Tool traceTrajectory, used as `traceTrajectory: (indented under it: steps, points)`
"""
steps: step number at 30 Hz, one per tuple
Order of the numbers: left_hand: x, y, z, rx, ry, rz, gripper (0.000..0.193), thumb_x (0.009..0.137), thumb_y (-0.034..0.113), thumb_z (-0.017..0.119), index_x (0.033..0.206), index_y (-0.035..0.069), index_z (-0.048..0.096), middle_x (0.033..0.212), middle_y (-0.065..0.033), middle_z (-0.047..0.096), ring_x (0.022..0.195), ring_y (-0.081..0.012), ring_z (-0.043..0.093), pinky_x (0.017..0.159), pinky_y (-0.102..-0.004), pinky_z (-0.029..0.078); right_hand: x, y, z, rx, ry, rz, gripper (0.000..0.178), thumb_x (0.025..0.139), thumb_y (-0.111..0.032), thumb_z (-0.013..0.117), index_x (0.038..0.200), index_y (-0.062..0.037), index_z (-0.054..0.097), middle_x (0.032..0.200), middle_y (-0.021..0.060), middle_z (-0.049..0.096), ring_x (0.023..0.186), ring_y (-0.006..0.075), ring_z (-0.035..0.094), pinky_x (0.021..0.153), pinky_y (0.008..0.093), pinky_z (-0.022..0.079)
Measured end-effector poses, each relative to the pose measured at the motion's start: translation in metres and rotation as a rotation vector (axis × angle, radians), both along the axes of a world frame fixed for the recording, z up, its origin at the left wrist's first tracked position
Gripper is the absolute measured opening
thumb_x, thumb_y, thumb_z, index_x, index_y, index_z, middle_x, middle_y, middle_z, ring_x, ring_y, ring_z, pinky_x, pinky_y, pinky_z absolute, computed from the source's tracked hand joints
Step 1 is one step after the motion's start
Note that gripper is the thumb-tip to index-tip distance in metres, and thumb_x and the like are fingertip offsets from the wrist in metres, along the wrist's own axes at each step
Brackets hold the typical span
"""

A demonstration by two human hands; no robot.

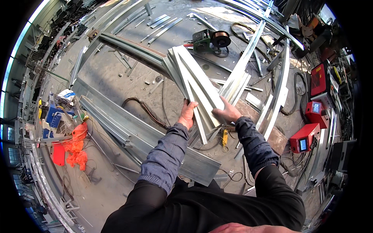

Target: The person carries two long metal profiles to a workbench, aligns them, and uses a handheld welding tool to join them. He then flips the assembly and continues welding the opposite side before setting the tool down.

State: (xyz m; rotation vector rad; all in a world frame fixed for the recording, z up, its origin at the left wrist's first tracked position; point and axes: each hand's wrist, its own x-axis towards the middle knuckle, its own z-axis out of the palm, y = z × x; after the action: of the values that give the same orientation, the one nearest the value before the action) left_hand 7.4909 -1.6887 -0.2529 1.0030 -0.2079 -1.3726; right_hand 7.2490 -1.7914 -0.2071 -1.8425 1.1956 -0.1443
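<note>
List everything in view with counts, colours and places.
channels: several, silver, centre
long bars: several, silver, upper right
wide channels: several, grey, centre left
loose strips: many, silver, upper left
spool: one, copper, upper centre
spool machine: one, green, beside spool
boxed machines: three, red, right
crumpled heap: one, orange, left
handheld device: one, yellow, near centre
cables: several, dark, scattered
sleeves: two, grey-blue, lower centre
left hand: one, bare, gripping channels
right hand: one, bare, gripping channels

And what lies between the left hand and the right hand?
In the head view, silver metal profiles lie between the left hand and right hand.
</note>
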Motion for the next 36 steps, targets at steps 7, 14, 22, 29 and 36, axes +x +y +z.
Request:
traceTrajectory:
  steps: [7,14,22,29,36]
  points:
    - [0.005,0.013,0.021,0.029,-0.035,-0.024,0.069,0.084,0.020,0.077,0.148,0.012,0.050,0.133,-0.0094,0.061,0.123,-0.0286,0.060,0.107,-0.0484,0.052,0.013,0.037,0.005,0.002,0.007,-0.006,0.116,0.087,-0.058,0.080,0.174,-0.0012,0.027,0.150,0.0375,0.059,0.139,0.0450,0.062,0.118,0.0451,0.049]
    - [0.026,0.038,0.013,0.010,-0.142,-0.088,0.066,0.086,0.019,0.077,0.145,0.009,0.050,0.129,-0.0096,0.060,0.119,-0.0273,0.060,0.106,-0.0451,0.053,0.032,0.090,0.012,-0.012,0.068,-0.034,0.121,0.090,-0.064,0.080,0.175,-0.0012,0.022,0.142,0.0398,0.059,0.129,0.0521,0.065,0.111,0.0508,0.053]
    - [0.025,0.031,0.016,0.009,-0.127,-0.123,0.059,0.085,0.018,0.077,0.138,0.009,0.053,0.127,-0.0090,0.063,0.117,-0.0249,0.062,0.104,-0.0427,0.053,0.034,0.089,-0.001,-0.027,0.154,0.034,0.124,0.096,-0.066,0.075,0.176,-0.0006,0.007,0.142,0.0441,0.057,0.129,0.0547,0.064,0.112,0.0512,0.052]
    - [0.034,0.051,0.035,-0.015,-0.103,-0.023,0.049,0.087,0.018,0.077,0.129,0.011,0.053,0.116,-0.0078,0.061,0.108,-0.0245,0.063,0.093,-0.0461,0.057,0.046,0.092,0.014,-0.009,0.257,0.098,0.136,0.094,-0.078,0.069,0.175,0.0005,-0.006,0.146,0.0523,0.049,0.135,0.0590,0.060,0.116,0.0524,0.050]
    - [0.065,0.129,0.077,0.029,-0.177,-0.038,0.048,0.086,0.017,0.075,0.131,0.009,0.060,0.132,-0.0072,0.062,0.122,-0.0217,0.061,0.104,-0.0433,0.055,0.038,0.099,0.003,0.026,0.217,0.050,0.127,0.097,-0.081,0.061,0.177,-0.0045,-0.002,0.158,0.0485,0.043,0.145,0.0555,0.054,0.123,0.0514,0.045]
